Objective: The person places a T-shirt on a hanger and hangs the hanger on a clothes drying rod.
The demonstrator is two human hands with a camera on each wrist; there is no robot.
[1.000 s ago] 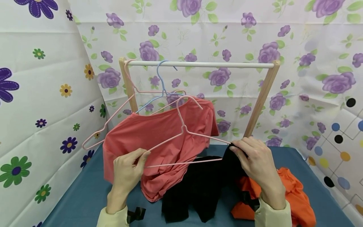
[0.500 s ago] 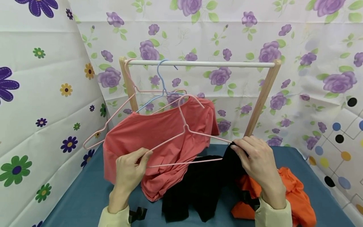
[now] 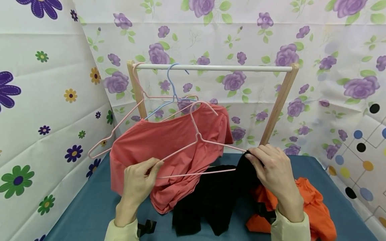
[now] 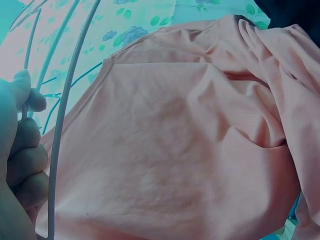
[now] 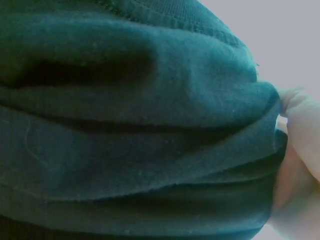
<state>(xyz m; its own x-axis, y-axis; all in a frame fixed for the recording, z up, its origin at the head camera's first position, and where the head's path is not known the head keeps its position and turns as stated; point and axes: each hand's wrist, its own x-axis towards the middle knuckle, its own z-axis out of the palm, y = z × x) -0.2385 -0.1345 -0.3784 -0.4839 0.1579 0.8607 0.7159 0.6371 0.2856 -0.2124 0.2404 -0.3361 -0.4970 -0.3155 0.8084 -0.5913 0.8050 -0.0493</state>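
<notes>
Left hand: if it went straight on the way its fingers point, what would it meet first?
The left hand, pinching the pink hanger, points up and right; it would likely first meet the coral shirt draped just behind the hanger, though depth is unclear.

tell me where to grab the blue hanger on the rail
Probably the neck just under the hook of the blue hanger, coming from the front: its arms run down behind the coral t-shirt, while the neck hangs bare below the white rail.
</notes>
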